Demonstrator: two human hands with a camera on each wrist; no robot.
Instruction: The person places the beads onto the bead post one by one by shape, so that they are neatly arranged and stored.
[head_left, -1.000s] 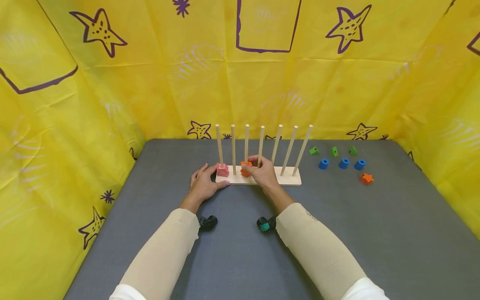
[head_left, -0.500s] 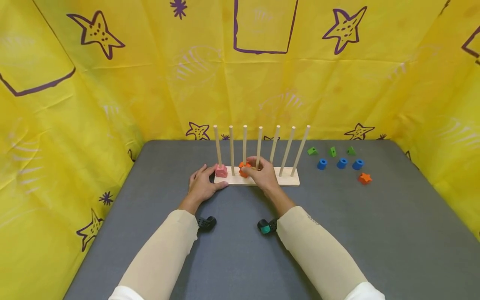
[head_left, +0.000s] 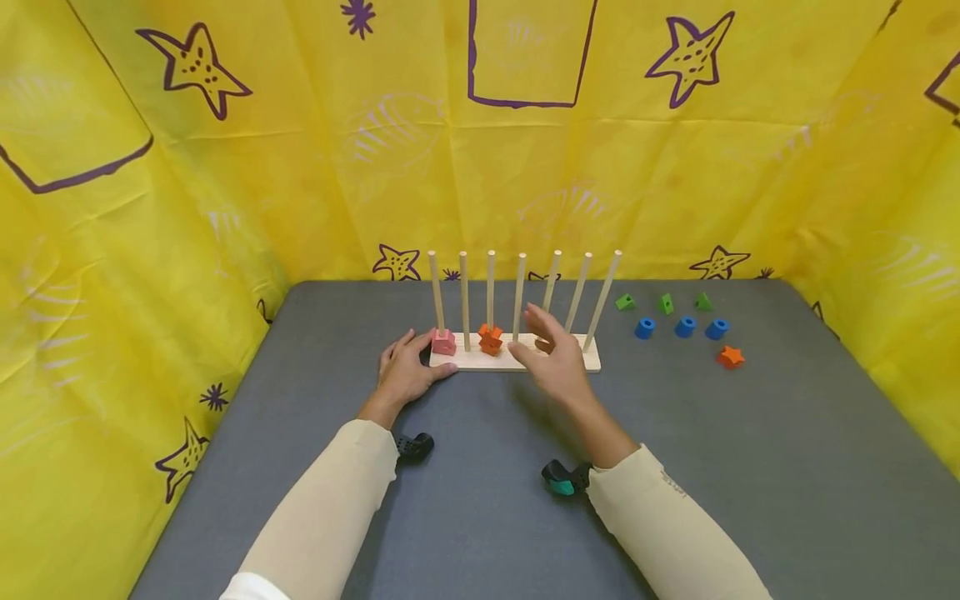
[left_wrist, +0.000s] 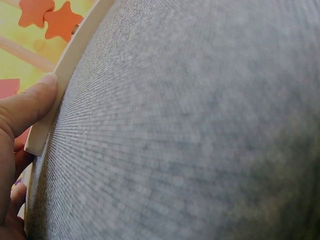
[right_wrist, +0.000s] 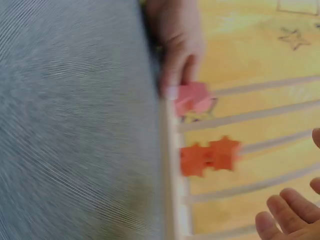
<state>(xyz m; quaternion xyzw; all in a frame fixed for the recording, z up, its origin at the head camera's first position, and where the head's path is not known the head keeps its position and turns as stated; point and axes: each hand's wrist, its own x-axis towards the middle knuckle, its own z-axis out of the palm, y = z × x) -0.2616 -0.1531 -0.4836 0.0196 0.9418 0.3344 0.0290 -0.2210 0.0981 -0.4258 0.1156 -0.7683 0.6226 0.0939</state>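
Observation:
A pale wooden base carries a row of several upright pegs. My left hand grips the base's left end, its thumb along the front edge and fingers behind. Beside that hand, pink blocks sit low on the leftmost peg. Two orange star blocks are stacked on the third peg from the left, turned differently from each other. My right hand is over the right half of the base, fingers spread and holding nothing, apart from the stars.
On the grey table to the right lie three green triangular blocks, three blue cylinders and one orange star block. A yellow patterned cloth hangs around the table's back and sides.
My right hand has let go of the upper orange star and drawn back to the right, its fingers opening. The star stays on its peg. My left hand has kept its grip on the base.

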